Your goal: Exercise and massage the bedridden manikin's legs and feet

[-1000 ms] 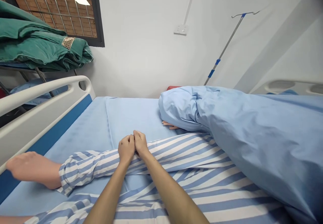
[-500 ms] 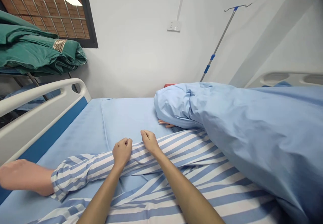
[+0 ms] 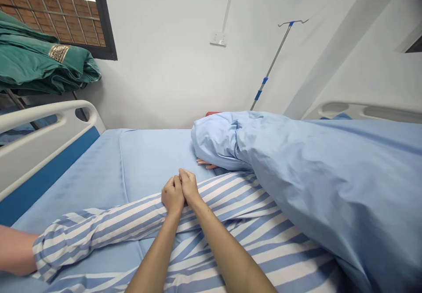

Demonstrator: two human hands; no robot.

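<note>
My left hand [image 3: 172, 195] and my right hand [image 3: 189, 186] meet side by side, both curled closed on the blue-and-white striped gown [image 3: 231, 205] of a person lying on the bed. Their striped sleeve [image 3: 99, 227] runs left from my hands and ends at a bare forearm [image 3: 15, 250] by the frame edge. Its hand lies beyond view. A second bare hand [image 3: 206, 164] pokes out beneath the light blue quilt [image 3: 313, 183], which covers the right side and hides the rest of that arm.
A white and blue bed rail [image 3: 39, 165] runs along the left of the blue sheet [image 3: 154, 161], and another rail [image 3: 362, 110] stands at the far right. A drip pole [image 3: 270, 66] leans by the wall. Folded green blankets [image 3: 36, 64] lie on a rack beyond the left rail.
My hands, apart half a second ago, have closed together on the gown. The striped sleeve's cuff has shifted left, and its bare hand has passed out of view.
</note>
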